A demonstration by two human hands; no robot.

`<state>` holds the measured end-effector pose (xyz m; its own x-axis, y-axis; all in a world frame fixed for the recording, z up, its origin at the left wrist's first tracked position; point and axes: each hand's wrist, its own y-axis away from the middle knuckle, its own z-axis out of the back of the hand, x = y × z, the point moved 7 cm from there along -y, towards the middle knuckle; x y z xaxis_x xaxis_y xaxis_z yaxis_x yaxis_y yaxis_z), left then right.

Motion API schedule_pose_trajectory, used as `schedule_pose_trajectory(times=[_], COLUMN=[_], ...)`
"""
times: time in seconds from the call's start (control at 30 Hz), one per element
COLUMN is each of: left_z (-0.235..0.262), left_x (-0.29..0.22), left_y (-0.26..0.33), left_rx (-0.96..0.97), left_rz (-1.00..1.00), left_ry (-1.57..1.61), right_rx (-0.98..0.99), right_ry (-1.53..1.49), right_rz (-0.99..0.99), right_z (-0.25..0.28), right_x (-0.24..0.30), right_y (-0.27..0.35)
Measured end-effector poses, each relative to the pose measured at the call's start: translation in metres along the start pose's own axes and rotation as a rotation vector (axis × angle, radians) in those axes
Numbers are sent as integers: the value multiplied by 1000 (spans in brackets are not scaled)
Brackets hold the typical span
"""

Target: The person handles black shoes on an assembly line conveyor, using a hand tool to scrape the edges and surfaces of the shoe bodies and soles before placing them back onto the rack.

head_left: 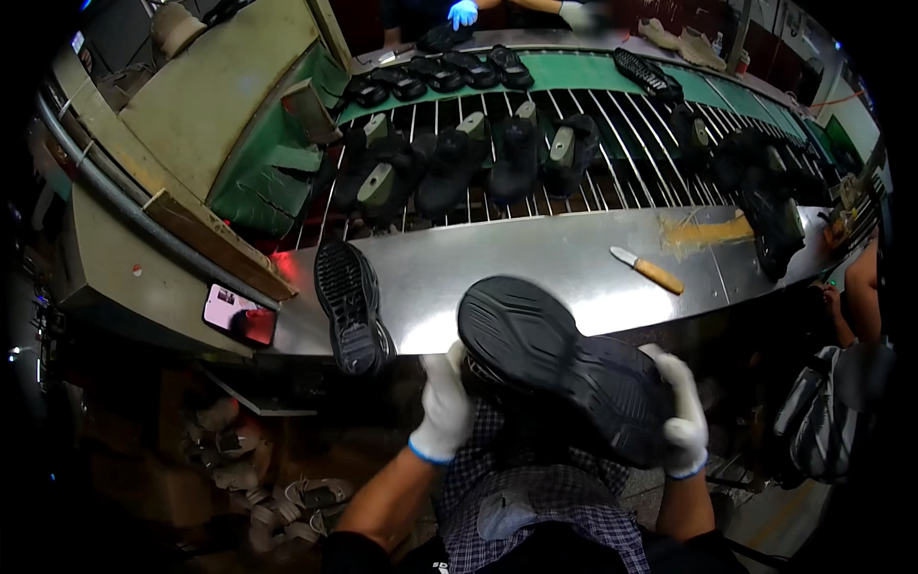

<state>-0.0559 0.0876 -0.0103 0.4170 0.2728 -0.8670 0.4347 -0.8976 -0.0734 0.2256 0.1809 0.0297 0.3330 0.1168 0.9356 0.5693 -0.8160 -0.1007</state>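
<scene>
A black shoe is held up before me, its grooved sole facing the camera. My left hand, in a white glove with a blue cuff, grips it at its left end. At the other end my right hand, gloved the same way, has its fingers wrapped round the edge. Most of the shoe's upper is hidden behind the sole. On the metal ledge to the left lies a black shoe sole with a ribbed hollow side up. A knife with a wooden handle rests on the ledge beyond the held shoe.
Behind the metal ledge, black shoes on lasts stand on a rod rack. Several black soles line a green belt. A phone lies at the ledge's left end. Across the belt shows another person's blue-gloved hand; someone sits at right.
</scene>
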Motion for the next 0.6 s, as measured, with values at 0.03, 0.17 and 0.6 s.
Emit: schedule_pose_trajectory(times=[0.03, 0.17, 0.6], left_z=[5, -46, -41], left_x=[-7, 22, 105], left_y=[-15, -44, -58], left_rx=[-89, 258, 265], left_rz=[-28, -95, -51], left_ry=[94, -87, -520], right_rx=[41, 361, 475], right_ry=[-39, 560, 1110], right_rz=[-155, -388, 238], right_z=[21, 27, -81], right_x=[-47, -150, 16], right_y=[9, 61, 3])
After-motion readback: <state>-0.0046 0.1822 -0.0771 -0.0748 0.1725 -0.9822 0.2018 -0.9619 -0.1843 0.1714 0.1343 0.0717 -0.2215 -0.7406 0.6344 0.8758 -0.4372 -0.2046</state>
